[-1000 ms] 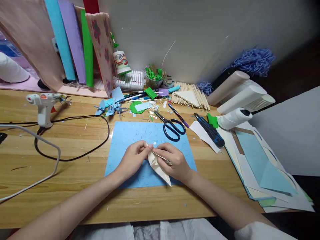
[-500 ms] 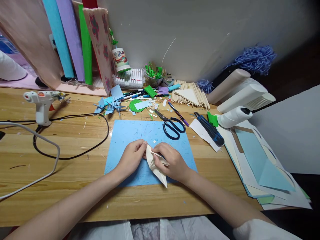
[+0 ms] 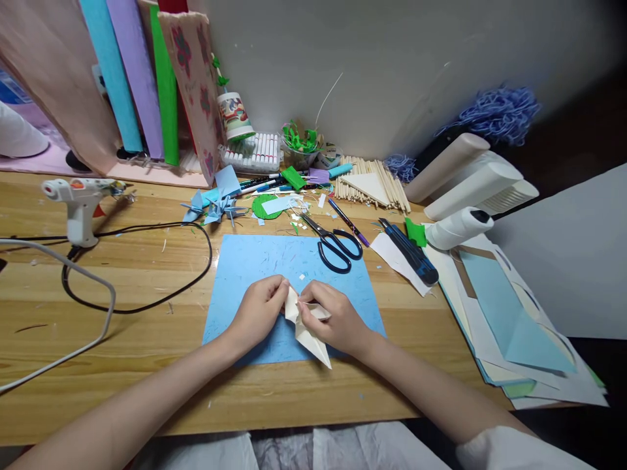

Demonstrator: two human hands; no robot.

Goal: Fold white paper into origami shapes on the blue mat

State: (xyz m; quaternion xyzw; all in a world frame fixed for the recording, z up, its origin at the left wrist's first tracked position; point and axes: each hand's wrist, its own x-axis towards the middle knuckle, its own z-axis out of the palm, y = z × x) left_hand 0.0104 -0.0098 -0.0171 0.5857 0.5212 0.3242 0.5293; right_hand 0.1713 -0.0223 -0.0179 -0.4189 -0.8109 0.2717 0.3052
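Note:
A cream folded paper piece (image 3: 309,333) lies over a light blue sheet (image 3: 255,258) on the wooden desk (image 3: 147,281). My left hand (image 3: 258,311) pinches its upper left edge. My right hand (image 3: 333,319) presses a flap of the same piece from the right. The long pointed tip of the paper sticks out toward me, below my right hand. Both hands touch each other's fingertips at the top of the fold.
Black scissors (image 3: 333,245) lie just behind the blue sheet. A glue gun (image 3: 78,199) with a black cable (image 3: 147,303) stands at the left. A dark blue utility knife (image 3: 410,253), paper sheets (image 3: 514,326), rolls (image 3: 458,228), wooden sticks (image 3: 377,186) and blue paper cranes (image 3: 215,205) crowd the back and right.
My right hand has folded the upper flap down and pressed it flatter. The paper's pointed tip shifted slightly. My left hand stayed in place.

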